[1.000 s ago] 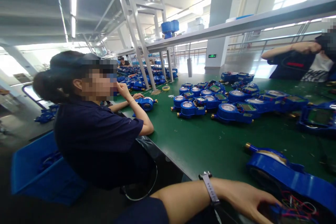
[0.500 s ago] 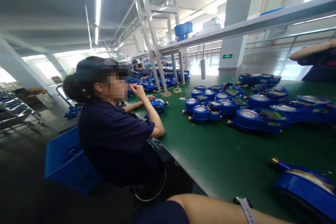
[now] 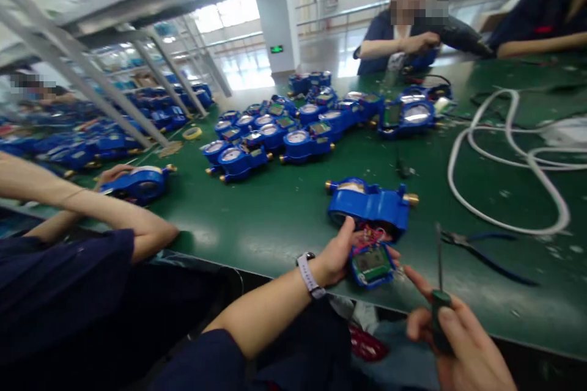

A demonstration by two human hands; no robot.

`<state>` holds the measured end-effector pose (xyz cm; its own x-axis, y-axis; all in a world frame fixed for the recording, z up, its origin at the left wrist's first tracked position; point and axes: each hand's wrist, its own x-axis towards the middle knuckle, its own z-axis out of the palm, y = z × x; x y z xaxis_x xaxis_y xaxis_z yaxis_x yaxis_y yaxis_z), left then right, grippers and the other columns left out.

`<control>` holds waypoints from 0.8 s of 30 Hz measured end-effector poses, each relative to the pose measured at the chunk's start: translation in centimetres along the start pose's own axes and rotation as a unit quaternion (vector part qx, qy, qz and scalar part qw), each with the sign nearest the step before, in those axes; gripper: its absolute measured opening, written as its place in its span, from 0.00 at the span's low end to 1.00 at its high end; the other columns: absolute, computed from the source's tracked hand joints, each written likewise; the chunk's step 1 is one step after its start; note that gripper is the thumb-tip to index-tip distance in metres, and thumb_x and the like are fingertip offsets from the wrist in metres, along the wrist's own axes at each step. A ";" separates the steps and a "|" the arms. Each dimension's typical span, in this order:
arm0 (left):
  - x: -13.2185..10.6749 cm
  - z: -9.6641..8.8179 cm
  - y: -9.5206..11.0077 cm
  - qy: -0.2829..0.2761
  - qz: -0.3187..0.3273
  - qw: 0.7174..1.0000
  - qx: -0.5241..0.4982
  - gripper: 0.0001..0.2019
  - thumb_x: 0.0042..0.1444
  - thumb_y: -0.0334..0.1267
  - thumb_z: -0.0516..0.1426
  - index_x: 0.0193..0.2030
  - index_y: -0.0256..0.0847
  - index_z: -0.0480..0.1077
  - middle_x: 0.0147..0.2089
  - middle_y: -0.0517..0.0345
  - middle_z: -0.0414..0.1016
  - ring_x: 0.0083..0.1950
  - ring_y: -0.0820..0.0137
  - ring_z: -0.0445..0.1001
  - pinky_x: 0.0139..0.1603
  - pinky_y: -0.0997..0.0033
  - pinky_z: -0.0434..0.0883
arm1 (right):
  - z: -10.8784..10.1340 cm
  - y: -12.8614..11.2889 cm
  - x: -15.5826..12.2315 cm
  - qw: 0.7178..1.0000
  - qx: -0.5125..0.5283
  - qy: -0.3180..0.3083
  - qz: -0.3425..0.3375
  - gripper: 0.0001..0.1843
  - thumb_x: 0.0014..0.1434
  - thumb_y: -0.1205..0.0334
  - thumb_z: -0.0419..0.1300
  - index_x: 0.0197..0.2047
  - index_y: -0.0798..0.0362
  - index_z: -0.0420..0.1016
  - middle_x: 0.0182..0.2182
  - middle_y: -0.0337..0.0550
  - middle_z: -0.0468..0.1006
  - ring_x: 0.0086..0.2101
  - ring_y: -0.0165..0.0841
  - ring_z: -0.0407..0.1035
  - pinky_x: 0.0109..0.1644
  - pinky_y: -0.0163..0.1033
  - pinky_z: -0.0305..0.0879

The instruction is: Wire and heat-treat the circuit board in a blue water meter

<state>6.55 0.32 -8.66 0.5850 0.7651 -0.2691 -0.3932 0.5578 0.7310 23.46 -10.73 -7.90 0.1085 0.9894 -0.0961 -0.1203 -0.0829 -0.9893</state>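
Note:
My left hand (image 3: pixel 337 250) grips the small green circuit module (image 3: pixel 370 264) that hangs by coloured wires from a blue water meter (image 3: pixel 369 204) lying on the green table (image 3: pixel 284 214). A watch sits on that wrist. My right hand (image 3: pixel 452 333) is closed round the dark green handle of a screwdriver (image 3: pixel 439 293), whose thin shaft points up, just right of the module.
Several blue water meters (image 3: pixel 275 134) are grouped at the table's middle. A white cable (image 3: pixel 504 159) loops at the right, with pliers (image 3: pixel 481 247) near it. A co-worker's arm (image 3: pixel 92 211) rests on the left edge; two people sit across the table.
The view has swung right and down from the co-worker to my own work. Both my hands now show, the left on the circuit module, the right with the screwdriver.

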 end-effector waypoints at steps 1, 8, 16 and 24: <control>-0.2 0.0 0.0 0.001 -0.001 1.000 -0.012 0.45 0.59 0.67 0.34 0.57 0.27 0.67 0.48 0.33 0.78 0.47 0.55 0.79 0.58 0.52 0.67 | -0.1 -0.3 -0.5 1.000 0.014 0.017 0.005 0.14 0.68 0.52 0.53 0.54 0.47 0.67 0.39 0.44 0.77 0.23 0.28 0.66 0.29 0.34 0.70; -1.5 0.8 -0.4 0.030 0.035 0.999 -0.026 0.39 0.61 0.65 0.41 0.53 0.27 0.70 0.51 0.37 0.78 0.46 0.58 0.79 0.52 0.60 0.71 | -2.4 -1.0 -3.1 0.987 -0.149 -0.050 -0.031 0.19 0.69 0.54 0.53 0.62 0.45 0.66 0.32 0.42 0.77 0.24 0.28 0.69 0.25 0.27 0.68; -2.0 0.9 -0.4 0.064 0.056 0.996 0.037 0.41 0.59 0.66 0.41 0.56 0.27 0.69 0.50 0.38 0.78 0.48 0.56 0.77 0.54 0.57 0.70 | -2.4 -2.9 -2.3 0.911 -0.340 -0.143 -0.185 0.21 0.66 0.64 0.52 0.60 0.42 0.69 0.47 0.39 0.78 0.45 0.34 0.75 0.45 0.31 0.74; -1.9 -0.4 -1.3 0.104 0.044 0.991 0.066 0.37 0.59 0.64 0.43 0.53 0.30 0.70 0.44 0.43 0.79 0.54 0.53 0.75 0.58 0.53 0.69 | -2.9 -2.8 -1.2 0.890 -0.362 -0.163 -0.223 0.20 0.67 0.66 0.48 0.58 0.45 0.71 0.43 0.40 0.79 0.38 0.34 0.77 0.36 0.32 0.76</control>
<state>5.64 -1.73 -9.35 0.3873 0.8667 -0.3143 -0.3325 0.4493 0.8292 26.57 -12.02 -5.31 -0.3204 0.9150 0.2451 0.5432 0.3895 -0.7438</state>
